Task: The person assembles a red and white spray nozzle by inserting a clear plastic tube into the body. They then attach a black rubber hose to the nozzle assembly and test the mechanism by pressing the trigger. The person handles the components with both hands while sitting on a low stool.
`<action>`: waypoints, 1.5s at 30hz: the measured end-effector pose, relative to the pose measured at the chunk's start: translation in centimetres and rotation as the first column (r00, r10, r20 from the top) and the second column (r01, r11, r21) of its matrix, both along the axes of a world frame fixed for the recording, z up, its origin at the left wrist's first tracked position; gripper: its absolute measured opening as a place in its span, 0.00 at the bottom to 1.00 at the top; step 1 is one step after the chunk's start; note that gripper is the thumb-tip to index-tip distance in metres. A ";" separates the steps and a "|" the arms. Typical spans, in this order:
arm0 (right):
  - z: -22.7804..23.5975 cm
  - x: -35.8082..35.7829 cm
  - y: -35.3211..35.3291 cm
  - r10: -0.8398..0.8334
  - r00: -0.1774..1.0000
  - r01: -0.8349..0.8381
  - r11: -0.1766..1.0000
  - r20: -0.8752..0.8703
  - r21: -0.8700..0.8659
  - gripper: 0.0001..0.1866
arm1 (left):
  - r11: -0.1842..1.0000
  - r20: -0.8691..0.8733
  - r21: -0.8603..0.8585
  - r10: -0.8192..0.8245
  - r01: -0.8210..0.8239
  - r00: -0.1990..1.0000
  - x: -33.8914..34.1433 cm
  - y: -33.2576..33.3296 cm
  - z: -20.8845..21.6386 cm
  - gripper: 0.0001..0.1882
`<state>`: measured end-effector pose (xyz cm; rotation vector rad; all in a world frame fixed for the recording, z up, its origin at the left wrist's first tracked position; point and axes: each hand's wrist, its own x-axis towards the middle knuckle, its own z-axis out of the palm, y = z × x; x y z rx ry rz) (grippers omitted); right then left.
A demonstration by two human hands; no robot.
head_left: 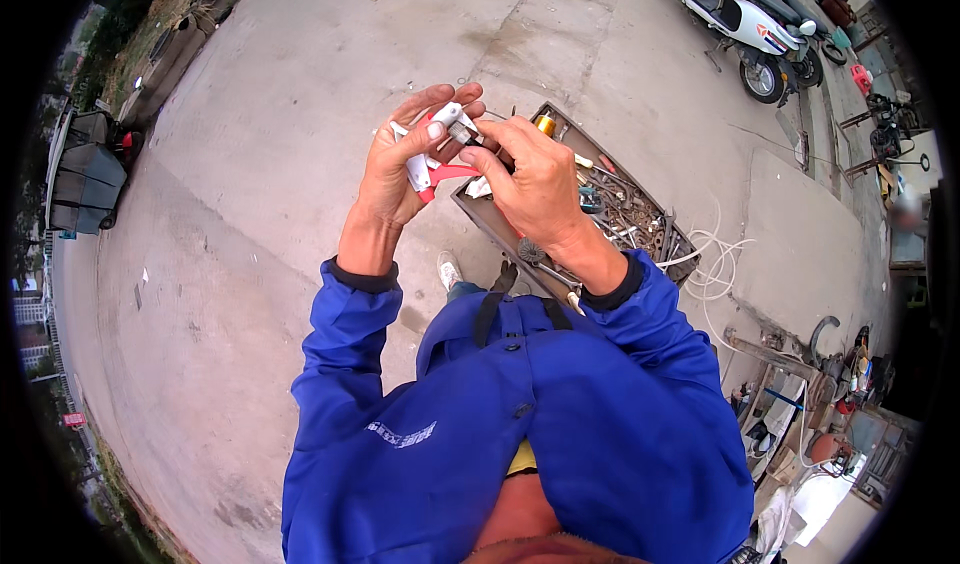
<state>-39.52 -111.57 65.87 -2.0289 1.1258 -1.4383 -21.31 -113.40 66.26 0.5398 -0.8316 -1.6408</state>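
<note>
My left hand (pixel 388 176) is closed round a white and red hand-held piece (pixel 419 170) that looks like a trigger sprayer head. Its red lever (pixel 456 172) sticks out toward my right hand (pixel 540 186). The thumb and fingers of that hand pinch a small dark part (pixel 474 142) at the piece's white end. Both hands are raised in front of my body and almost meet there. My fingers hide some of the piece, so how the dark part joins it cannot be seen.
Beneath my right hand lies a long tray (pixel 480 221) of loose tools and metal parts. Beside it is a coiled pale hose (pixel 715 264). A white scooter (pixel 750 26) stands at the far right, and a dark three-wheeled vehicle (pixel 88 174) at the left. Clutter (pixel 830 444) fills the lower right.
</note>
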 end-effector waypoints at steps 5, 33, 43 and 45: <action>0.3 0.2 0.2 -0.012 0.998 0.013 1.000 0.066 -0.010 0.14 | 0.987 -0.120 -0.037 -0.159 0.155 0.980 0.3 -0.8 -0.8 0.24; -32.4 -18.5 9.9 0.076 0.636 0.317 0.882 -0.768 0.350 0.39 | 0.979 -0.062 0.169 0.122 -0.110 0.991 9.2 -0.2 -3.0 0.17; -38.2 -17.5 8.5 0.105 0.484 0.359 0.882 -0.869 0.306 0.12 | 0.957 0.005 0.163 0.241 -0.239 0.971 9.0 0.0 0.0 0.19; -38.1 -18.8 8.7 0.138 0.537 0.333 0.871 -0.832 0.360 0.16 | 0.950 0.025 0.165 0.265 -0.265 0.964 9.9 0.1 -0.3 0.20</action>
